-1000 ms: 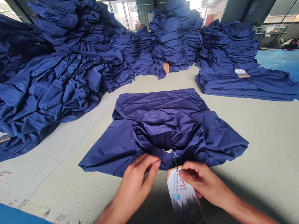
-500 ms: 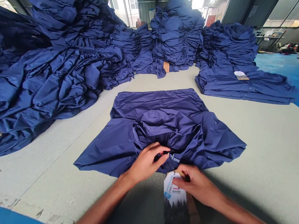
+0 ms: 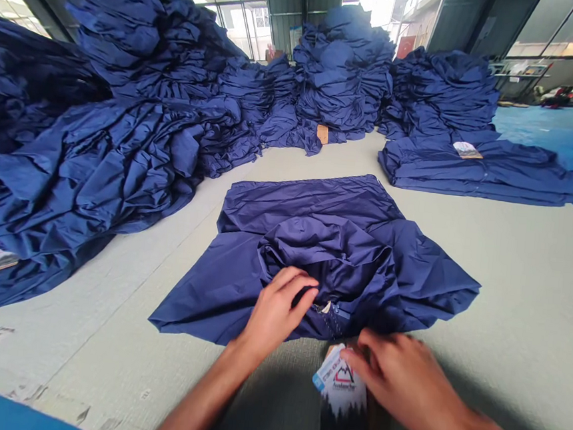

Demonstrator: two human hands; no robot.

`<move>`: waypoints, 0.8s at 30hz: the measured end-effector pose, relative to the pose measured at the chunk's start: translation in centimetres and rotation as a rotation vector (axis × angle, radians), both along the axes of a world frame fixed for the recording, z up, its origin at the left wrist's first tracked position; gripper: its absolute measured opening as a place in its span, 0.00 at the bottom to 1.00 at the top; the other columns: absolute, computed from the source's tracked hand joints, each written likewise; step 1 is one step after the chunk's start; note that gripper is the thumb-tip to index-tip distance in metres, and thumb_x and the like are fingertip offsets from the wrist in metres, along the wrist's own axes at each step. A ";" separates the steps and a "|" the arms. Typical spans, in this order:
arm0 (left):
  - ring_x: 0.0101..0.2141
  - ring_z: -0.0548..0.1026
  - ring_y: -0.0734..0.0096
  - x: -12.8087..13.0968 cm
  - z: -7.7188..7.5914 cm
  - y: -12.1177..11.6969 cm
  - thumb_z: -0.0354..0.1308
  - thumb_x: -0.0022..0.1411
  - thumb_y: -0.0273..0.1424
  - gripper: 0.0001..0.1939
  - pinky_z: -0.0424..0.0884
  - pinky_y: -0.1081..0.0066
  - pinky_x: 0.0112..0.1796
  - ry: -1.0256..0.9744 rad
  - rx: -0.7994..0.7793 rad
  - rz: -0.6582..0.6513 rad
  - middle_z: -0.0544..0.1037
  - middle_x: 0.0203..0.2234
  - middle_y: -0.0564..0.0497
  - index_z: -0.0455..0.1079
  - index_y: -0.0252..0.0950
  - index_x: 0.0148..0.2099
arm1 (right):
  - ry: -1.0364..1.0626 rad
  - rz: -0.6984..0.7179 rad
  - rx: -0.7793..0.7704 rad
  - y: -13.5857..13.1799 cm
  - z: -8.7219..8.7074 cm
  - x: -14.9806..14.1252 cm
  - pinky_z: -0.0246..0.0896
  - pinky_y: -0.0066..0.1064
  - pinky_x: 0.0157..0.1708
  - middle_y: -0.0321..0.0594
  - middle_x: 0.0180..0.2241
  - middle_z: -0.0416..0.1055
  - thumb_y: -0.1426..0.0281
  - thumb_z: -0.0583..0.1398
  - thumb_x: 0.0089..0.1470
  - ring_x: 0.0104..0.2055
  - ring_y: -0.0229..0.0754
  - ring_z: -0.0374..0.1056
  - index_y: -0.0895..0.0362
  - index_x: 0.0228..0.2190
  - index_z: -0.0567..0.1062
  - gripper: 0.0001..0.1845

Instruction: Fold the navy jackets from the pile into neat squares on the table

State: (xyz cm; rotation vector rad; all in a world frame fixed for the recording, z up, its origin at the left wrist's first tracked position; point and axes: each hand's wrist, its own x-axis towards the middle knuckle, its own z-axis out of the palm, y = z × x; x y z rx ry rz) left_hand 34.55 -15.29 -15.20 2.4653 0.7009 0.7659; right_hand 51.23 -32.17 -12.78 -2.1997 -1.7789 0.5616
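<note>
A navy blue hooded jacket (image 3: 309,237) lies folded on the table in front of me, its hood opening facing me. My left hand (image 3: 278,305) is at the near edge of the hood opening. Its thumb and fingertips are slightly apart, with nothing visible between them. A dark beaded cord (image 3: 331,321) hangs from the neck of the jacket, beside a small pale piece (image 3: 326,307). My right hand (image 3: 398,372) pinches the upper right of a printed hang tag (image 3: 344,394), which shows a mountain logo and dark trees. Brown card shows partly behind that tag.
Large heaps of navy garments (image 3: 136,155) cover the left and back of the table (image 3: 170,285). At the right back, a folded garment stack (image 3: 475,171) bears a tag (image 3: 467,150). Blue floor (image 3: 549,131) shows beyond the table's right edge.
My left fingers have parted from the cord end and drawn slightly back. The hang tag has turned and moved lower and a little right, with my right hand at its edge.
</note>
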 end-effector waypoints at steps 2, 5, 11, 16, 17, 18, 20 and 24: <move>0.47 0.73 0.64 -0.5 0.7 1.5 0.52 0.70 0.34 0.10 0.68 0.64 0.51 0.057 0.137 0.112 0.74 0.44 0.47 0.72 0.40 0.48 | -0.090 -0.042 0.163 0.9 1.5 1.7 0.59 0.32 0.28 0.39 0.25 0.75 0.54 0.49 0.65 0.27 0.44 0.72 0.53 0.32 0.74 0.22; 0.52 0.70 0.55 -1.1 1.3 4.6 0.58 0.66 0.34 0.15 0.68 0.57 0.54 0.279 0.265 0.232 0.72 0.52 0.44 0.70 0.39 0.54 | -0.249 -0.058 0.419 4.1 2.5 5.1 0.65 0.37 0.41 0.46 0.40 0.76 0.57 0.49 0.66 0.43 0.49 0.72 0.55 0.39 0.74 0.19; 0.52 0.72 0.55 -3.6 0.5 9.0 0.58 0.65 0.37 0.18 0.70 0.58 0.52 0.458 0.240 0.298 0.72 0.54 0.44 0.69 0.41 0.56 | -0.434 -0.031 0.150 9.9 -0.1 9.7 0.65 0.41 0.48 0.55 0.51 0.72 0.71 0.58 0.58 0.51 0.54 0.70 0.60 0.54 0.69 0.22; 0.47 0.75 0.60 -5.6 -0.6 9.1 0.49 0.68 0.34 0.15 0.70 0.61 0.49 0.331 0.224 0.179 0.76 0.47 0.45 0.71 0.39 0.52 | -0.390 0.064 0.303 9.5 -0.7 11.9 0.63 0.38 0.51 0.47 0.47 0.72 0.79 0.52 0.57 0.50 0.47 0.70 0.56 0.45 0.74 0.18; 0.46 0.75 0.59 -5.8 -0.6 9.1 0.49 0.68 0.34 0.15 0.70 0.60 0.48 0.308 0.246 0.203 0.76 0.46 0.45 0.71 0.39 0.51 | -0.384 0.052 0.349 9.2 -0.4 12.4 0.64 0.38 0.51 0.46 0.45 0.72 0.78 0.52 0.57 0.49 0.47 0.70 0.56 0.43 0.74 0.17; 0.45 0.76 0.58 -6.0 -0.3 9.1 0.49 0.67 0.34 0.14 0.69 0.59 0.47 0.289 0.267 0.226 0.77 0.45 0.46 0.72 0.39 0.50 | -0.378 0.047 0.392 9.0 0.0 12.9 0.64 0.38 0.50 0.45 0.44 0.72 0.77 0.51 0.58 0.48 0.47 0.70 0.55 0.42 0.74 0.15; 0.45 0.75 0.57 -6.4 0.2 9.2 0.49 0.68 0.34 0.13 0.68 0.59 0.46 0.249 0.313 0.250 0.78 0.43 0.46 0.72 0.40 0.47 | -0.374 0.049 0.454 8.5 0.8 13.7 0.65 0.38 0.48 0.45 0.42 0.71 0.75 0.51 0.59 0.46 0.47 0.70 0.55 0.41 0.72 0.13; 0.45 0.72 0.57 -7.0 1.2 9.1 0.49 0.68 0.36 0.13 0.67 0.60 0.46 0.179 0.460 0.300 0.73 0.43 0.45 0.73 0.40 0.46 | -0.460 0.013 0.414 8.2 1.5 14.0 0.66 0.37 0.42 0.47 0.44 0.70 0.72 0.51 0.60 0.46 0.49 0.70 0.55 0.43 0.70 0.11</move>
